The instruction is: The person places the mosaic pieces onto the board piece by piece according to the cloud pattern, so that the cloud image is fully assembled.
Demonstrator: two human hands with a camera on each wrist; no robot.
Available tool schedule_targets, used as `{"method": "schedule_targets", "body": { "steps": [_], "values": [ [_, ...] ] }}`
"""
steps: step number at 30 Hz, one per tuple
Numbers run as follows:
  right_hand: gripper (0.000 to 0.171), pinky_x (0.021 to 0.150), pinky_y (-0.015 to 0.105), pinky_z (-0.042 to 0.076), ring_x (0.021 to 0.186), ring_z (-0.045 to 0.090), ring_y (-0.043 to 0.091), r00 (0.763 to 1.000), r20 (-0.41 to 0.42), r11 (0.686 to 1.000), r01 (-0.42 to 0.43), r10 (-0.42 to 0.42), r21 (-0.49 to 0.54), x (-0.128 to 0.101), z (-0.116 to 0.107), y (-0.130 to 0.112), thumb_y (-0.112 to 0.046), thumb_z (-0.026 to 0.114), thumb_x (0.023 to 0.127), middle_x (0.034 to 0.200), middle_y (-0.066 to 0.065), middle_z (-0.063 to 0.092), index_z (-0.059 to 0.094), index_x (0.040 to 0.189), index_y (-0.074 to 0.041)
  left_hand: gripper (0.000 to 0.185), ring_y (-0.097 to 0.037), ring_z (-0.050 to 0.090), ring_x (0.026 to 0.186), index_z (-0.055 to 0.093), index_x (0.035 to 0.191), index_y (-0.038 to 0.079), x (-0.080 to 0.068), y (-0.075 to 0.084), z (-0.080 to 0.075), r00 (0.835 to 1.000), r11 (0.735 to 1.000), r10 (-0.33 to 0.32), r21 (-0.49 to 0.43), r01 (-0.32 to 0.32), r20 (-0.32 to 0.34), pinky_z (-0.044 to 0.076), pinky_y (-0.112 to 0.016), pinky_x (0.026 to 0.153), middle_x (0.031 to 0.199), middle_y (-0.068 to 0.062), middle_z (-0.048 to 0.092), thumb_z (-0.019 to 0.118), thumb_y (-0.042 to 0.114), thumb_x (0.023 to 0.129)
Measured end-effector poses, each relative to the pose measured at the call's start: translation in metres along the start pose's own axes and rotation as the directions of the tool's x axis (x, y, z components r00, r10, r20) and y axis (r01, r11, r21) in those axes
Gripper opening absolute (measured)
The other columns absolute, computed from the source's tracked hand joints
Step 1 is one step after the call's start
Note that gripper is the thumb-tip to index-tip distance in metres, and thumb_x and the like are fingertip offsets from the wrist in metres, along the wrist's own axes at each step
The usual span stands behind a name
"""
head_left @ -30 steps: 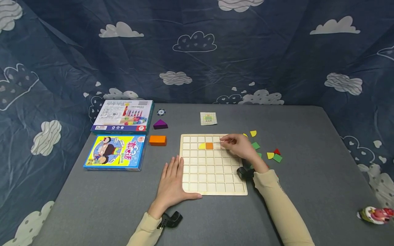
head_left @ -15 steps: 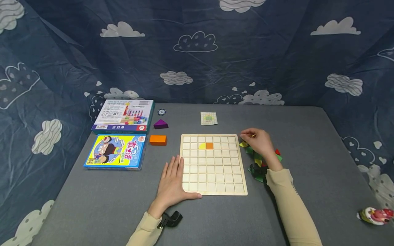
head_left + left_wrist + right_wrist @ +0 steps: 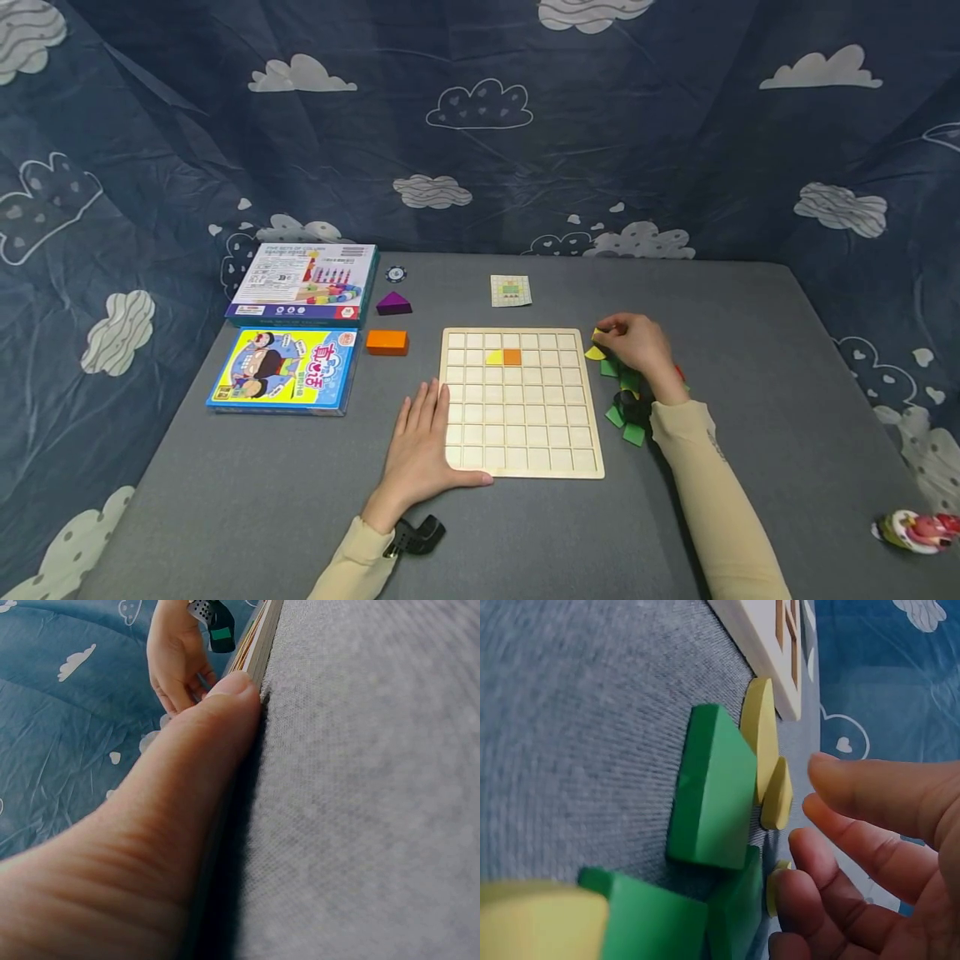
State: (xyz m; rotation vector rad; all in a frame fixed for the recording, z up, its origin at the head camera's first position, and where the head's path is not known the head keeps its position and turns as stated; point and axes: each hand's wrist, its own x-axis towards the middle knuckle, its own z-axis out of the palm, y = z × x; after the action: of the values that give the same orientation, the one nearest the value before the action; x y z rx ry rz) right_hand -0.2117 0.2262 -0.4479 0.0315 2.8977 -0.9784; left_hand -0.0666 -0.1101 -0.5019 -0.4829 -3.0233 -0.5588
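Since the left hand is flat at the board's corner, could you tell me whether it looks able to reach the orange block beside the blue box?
Probably yes: bare grey table lies between the left hand and the orange block, with nothing in the way.

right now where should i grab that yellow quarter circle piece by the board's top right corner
Pinch the yellow quarter-circle piece by its thin edges, coming from above and the right, where the right hand hovers. It lies flat on the cloth beside the wooden board, with green pieces crowding its right side.

Both arms wear long pale-yellow sleeves ending at the wrists. A small black device, seemingly a strapped camera, sits under the left wrist and right wrist.
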Motion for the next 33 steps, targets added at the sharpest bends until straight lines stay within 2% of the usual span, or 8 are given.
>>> {"method": "schedule_targets", "body": {
  "steps": [6, 17, 23, 33],
  "values": [
    [0.032, 0.061, 0.036, 0.042, 0.074, 0.057, 0.025, 0.999, 0.026, 0.999, -0.022, 0.023, -0.033, 0.0022, 0.0021, 0.0028, -0.026, 0.068, 0.088, 0.091, 0.011, 0.065, 0.068, 0.111, -0.003, 0.136, -0.03, 0.005, 0.143, 0.012, 0.15, -0.001, -0.0009, 0.0008, -0.0001, 1.0, 1.0, 0.013, -0.012, -0.013, -0.014, 0.002, -0.046, 0.113, 0.156, -0.019, 0.01, 0.062, 0.084, 0.056],
    [0.031, 0.062, 0.037, 0.041, 0.076, 0.056, 0.025, 0.999, 0.009, 0.996, -0.047, 0.048, -0.078, 0.0046, 0.0037, 0.0004, -0.028, 0.067, 0.088, 0.093, 0.01, 0.065, 0.068, 0.111, -0.006, 0.137, -0.029, 0.004, 0.143, 0.011, 0.151, -0.001, 0.0, 0.0009, -0.0006, 1.0, 1.0, 0.007, -0.008, -0.007, -0.009, 0.001, -0.044, 0.113, 0.156, -0.018, 0.01, 0.062, 0.084, 0.056],
    [0.026, 0.064, 0.041, 0.041, 0.078, 0.056, 0.027, 0.999, 0.001, 0.996, -0.036, 0.036, -0.086, 0.0046, 0.0043, -0.0015, -0.024, 0.068, 0.087, 0.095, 0.01, 0.062, 0.066, 0.107, -0.007, 0.137, -0.029, 0.003, 0.143, 0.01, 0.151, 0.0, 0.0005, 0.0005, -0.0009, 1.0, 1.0, 0.005, -0.003, -0.005, -0.006, 0.0, -0.044, 0.113, 0.156, -0.017, 0.009, 0.061, 0.085, 0.056],
    [0.021, 0.06, 0.039, 0.04, 0.072, 0.055, 0.025, 0.999, -0.04, 0.998, -0.017, 0.014, -0.068, 0.0035, 0.0078, -0.0017, -0.022, 0.07, 0.086, 0.088, 0.007, 0.062, 0.063, 0.101, -0.009, 0.137, -0.028, 0.003, 0.143, 0.01, 0.151, 0.0, 0.0002, -0.0005, 0.0007, 1.0, 1.0, 0.004, 0.002, -0.004, -0.007, 0.0, -0.043, 0.113, 0.156, -0.017, 0.009, 0.061, 0.085, 0.056]
  ]
}}
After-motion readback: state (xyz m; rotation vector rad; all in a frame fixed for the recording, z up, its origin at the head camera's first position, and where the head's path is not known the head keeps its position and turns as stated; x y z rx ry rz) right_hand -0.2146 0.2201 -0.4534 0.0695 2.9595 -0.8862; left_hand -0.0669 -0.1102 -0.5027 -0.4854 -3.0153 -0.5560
